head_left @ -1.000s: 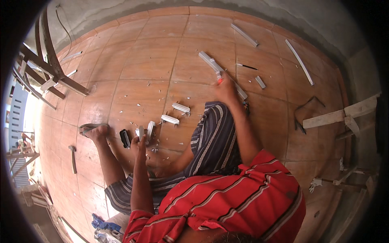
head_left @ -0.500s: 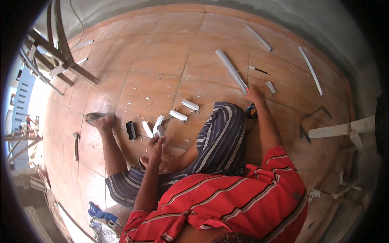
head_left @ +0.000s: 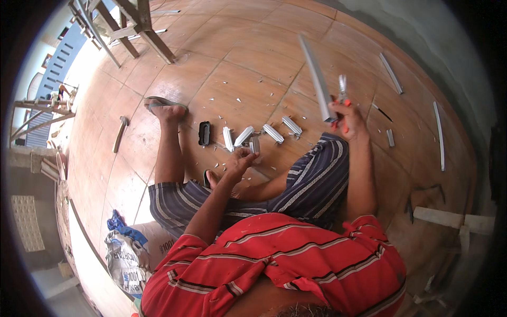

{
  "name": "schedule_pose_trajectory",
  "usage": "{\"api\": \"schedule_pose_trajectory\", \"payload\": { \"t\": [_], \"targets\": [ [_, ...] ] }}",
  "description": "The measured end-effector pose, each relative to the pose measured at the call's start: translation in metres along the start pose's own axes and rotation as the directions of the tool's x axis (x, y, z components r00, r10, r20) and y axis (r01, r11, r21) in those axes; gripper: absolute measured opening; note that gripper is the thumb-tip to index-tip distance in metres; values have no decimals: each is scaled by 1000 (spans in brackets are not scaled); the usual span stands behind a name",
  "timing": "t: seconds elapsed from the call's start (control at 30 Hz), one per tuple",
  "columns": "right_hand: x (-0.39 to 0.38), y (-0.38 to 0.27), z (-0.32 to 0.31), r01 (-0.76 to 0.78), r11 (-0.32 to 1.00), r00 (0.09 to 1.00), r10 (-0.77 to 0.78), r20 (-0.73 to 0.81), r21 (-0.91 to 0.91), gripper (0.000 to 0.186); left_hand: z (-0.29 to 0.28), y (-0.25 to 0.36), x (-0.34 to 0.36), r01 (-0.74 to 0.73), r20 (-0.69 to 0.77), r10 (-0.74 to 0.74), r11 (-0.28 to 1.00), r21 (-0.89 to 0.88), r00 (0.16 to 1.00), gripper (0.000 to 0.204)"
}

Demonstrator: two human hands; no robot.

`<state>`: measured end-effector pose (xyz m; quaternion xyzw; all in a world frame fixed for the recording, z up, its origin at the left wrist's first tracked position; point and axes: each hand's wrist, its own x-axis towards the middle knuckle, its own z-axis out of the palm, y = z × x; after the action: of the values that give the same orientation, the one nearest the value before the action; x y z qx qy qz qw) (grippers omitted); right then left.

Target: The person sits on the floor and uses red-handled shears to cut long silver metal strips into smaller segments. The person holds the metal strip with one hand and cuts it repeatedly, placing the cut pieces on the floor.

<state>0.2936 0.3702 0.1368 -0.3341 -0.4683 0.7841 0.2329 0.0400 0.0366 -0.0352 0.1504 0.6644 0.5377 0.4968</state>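
Note:
My left hand [head_left: 242,161] pinches a short grey metal channel piece [head_left: 254,144] above the floor, in front of my bent legs. Raised above my right knee, my right hand [head_left: 351,122] is closed around a pair of red-handled snips [head_left: 343,90], jaws pointing away from me. The same hand also grips the near end of a long grey metal channel [head_left: 315,76], which slants up and away to the left. By the left hand lie several short white ribbed pieces [head_left: 273,133] and a black oblong case [head_left: 204,133].
White scraps litter the tiled floor [head_left: 248,47]. A hammer [head_left: 120,134] lies left of my left foot. To the right are a dark pencil-like tool [head_left: 380,112], a short offcut [head_left: 390,138] and long strips [head_left: 439,136]. A wooden trestle [head_left: 142,31] stands far left; a sack [head_left: 121,253] sits near left.
My right hand has lifted the long channel off the floor and drawn it nearer; the snips now show clearly. The left hand keeps its short piece. The whole view has turned toward the left.

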Motion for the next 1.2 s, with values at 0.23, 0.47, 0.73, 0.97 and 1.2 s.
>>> {"api": "schedule_pose_trajectory", "payload": {
  "t": [0.23, 0.47, 0.73, 0.97, 1.2],
  "targets": [
    [-24, 103, 140, -96, 951, 948, -2, 317, 295, 37, -5, 77, -66, 14, 130, 40, 921, -388, 991, 49],
    [-41, 121, 151, -200, 961, 889, 96, 448, 191, 37, -27, 54, -79, -38, 43, 54, 951, -306, 998, 48],
    [-46, 128, 156, -104, 994, 886, 76, 458, 37, 46, 1, 60, -94, -48, -158, 159, 837, 545, 975, 73],
    [-51, 140, 167, -29, 997, 916, 58, 398, -77, 42, 15, 76, -89, 129, 114, -87, 891, -435, 990, 56],
    [-45, 150, 162, 2, 988, 931, 54, 361, -152, 42, 2, 55, -69, 114, 177, -36, 883, -454, 984, 49]
  ]
}}
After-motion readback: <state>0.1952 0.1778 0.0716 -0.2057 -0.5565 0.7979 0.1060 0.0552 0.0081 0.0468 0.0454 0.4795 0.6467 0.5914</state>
